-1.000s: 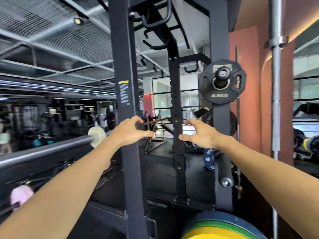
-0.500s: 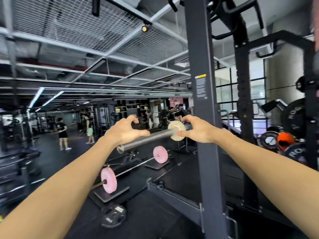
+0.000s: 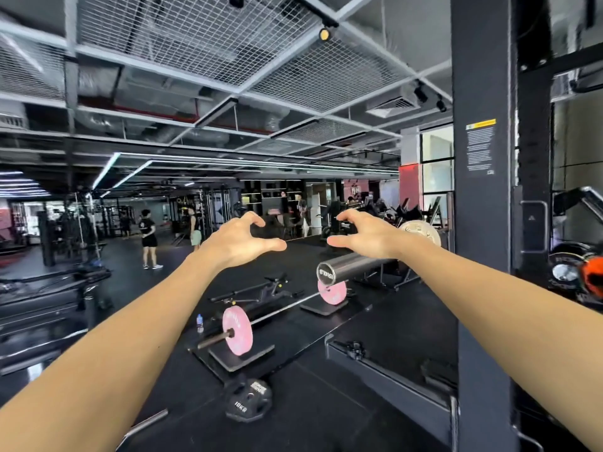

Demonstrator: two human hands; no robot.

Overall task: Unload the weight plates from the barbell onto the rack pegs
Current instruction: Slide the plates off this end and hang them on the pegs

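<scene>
The steel barbell sleeve (image 3: 349, 270) points toward me, its end cap at centre right. A pale cream weight plate (image 3: 421, 232) sits further along the bar, close to the black rack upright (image 3: 483, 256). My right hand (image 3: 368, 236) hovers just above the sleeve, fingers spread, holding nothing. My left hand (image 3: 241, 241) floats to the left of the sleeve end, fingers curved and apart, also empty. Both arms reach forward at chest height.
A second barbell with pink plates (image 3: 237, 334) lies on blocks on the floor below. A black 10 kg plate (image 3: 249, 399) rests on the floor nearer me. Stored plates (image 3: 580, 275) hang behind the upright at right. Two people (image 3: 148, 238) stand far left.
My view has swung left, away from the rack pegs toward the barbell sleeve. The sleeve end now faces me, and both hands have stayed spread and empty.
</scene>
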